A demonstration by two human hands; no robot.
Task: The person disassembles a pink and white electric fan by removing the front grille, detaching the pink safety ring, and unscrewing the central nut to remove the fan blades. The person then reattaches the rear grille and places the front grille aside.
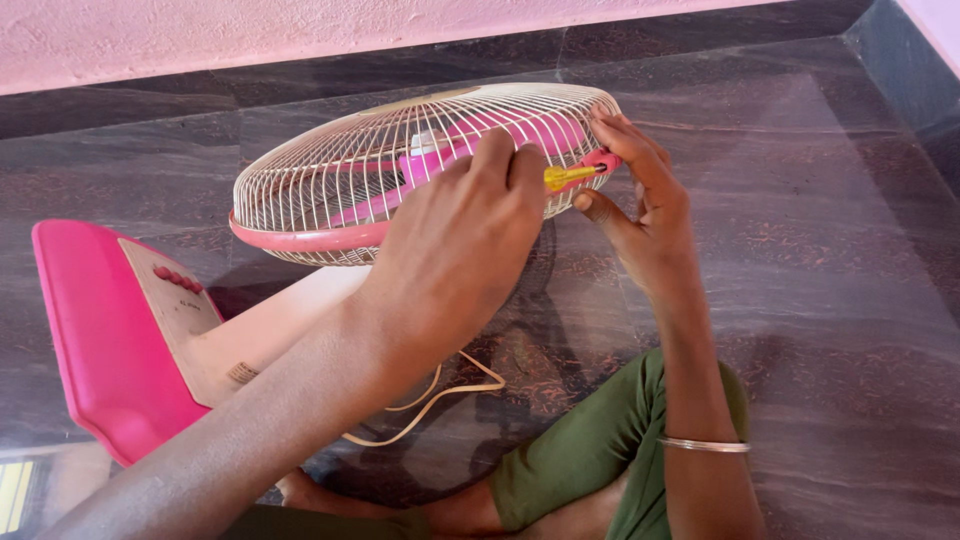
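Head view looks down at a table fan lying on a dark stone floor [850,300]. The left hand [455,250] is closed around a yellow screwdriver [570,177]; only the yellow handle end shows past the knuckles, and it points to the right, toward the pink rim [310,238] of the fan. The right hand [645,200] is half open, its fingers [625,135] resting on the white wire grille [330,170] at the right edge, the thumb below the rim, close to the screwdriver's end. Inside the grille the pink blades [560,130] are visible. The pink base [100,340] of the fan lies at the left, with a cream control panel [175,300]. A cream cable [440,395] curls on the floor under the left forearm. The right wrist carries a thin metal bangle [703,445].
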